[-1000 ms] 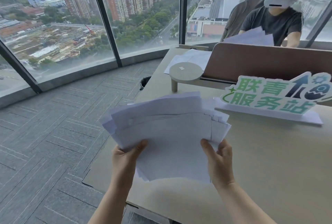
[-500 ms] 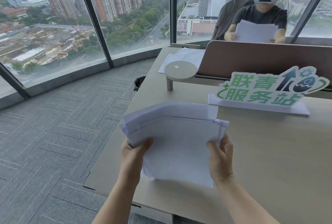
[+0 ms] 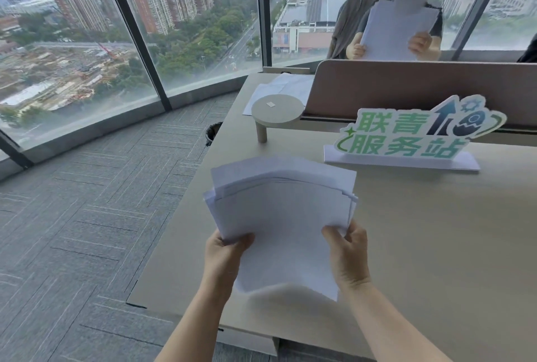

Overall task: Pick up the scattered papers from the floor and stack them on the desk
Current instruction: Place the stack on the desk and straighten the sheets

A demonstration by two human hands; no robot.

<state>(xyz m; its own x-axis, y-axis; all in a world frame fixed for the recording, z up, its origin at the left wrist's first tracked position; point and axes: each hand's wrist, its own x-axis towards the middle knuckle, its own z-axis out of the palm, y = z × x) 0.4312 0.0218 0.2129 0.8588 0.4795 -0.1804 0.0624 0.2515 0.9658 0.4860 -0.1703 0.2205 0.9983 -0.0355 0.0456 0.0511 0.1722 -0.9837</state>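
A loose bundle of white papers [image 3: 283,216] is held above the near left part of the beige desk [image 3: 430,239]. My left hand [image 3: 223,257] grips the bundle's lower left edge, thumb on top. My right hand [image 3: 347,257] grips its lower right edge. The sheets are fanned and uneven at the top. The bundle's lower edge hangs just over the desk surface; whether it touches is unclear.
A green and white sign [image 3: 406,135] stands behind the bundle. A small round stand [image 3: 276,113] and other papers [image 3: 279,90] lie farther back, by a brown divider [image 3: 421,85]. A person behind it holds papers [image 3: 398,32]. Grey carpet [image 3: 87,216] and a dark bin [image 3: 213,132] lie left.
The fanned sheets have been drawn closer together into a tighter bundle, and both hands have shifted lower on its sides. The person behind the divider has raised their papers.
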